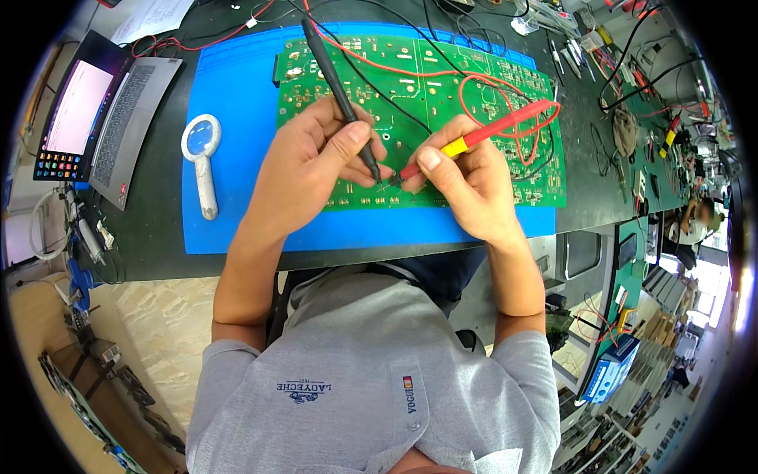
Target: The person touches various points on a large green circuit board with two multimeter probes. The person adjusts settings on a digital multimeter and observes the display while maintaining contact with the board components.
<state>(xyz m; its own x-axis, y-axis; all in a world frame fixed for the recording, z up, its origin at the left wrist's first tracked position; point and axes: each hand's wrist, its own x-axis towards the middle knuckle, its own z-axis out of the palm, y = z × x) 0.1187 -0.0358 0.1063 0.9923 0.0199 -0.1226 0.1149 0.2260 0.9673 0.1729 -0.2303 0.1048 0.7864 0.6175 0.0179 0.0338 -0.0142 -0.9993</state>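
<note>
A large green circuit board (426, 103) lies on a blue mat (237, 87) in front of me. My left hand (316, 158) is closed around a black test probe (332, 75), its tip pointing down at the board's near part. In my right hand (470, 178) I grip a red and yellow test probe (489, 128), slanting down to the left. The two probe tips are close together over a small dark part (393, 182); whether they touch it I cannot make out. A red lead (466, 95) loops over the board behind my right hand.
A white-handled magnifying glass (203, 166) rests on the mat's left side. Beyond it stands an open laptop (130, 110). Cables, pens and tools crowd the dark table's right side. A blue box-shaped instrument (609, 370) stands at the lower right.
</note>
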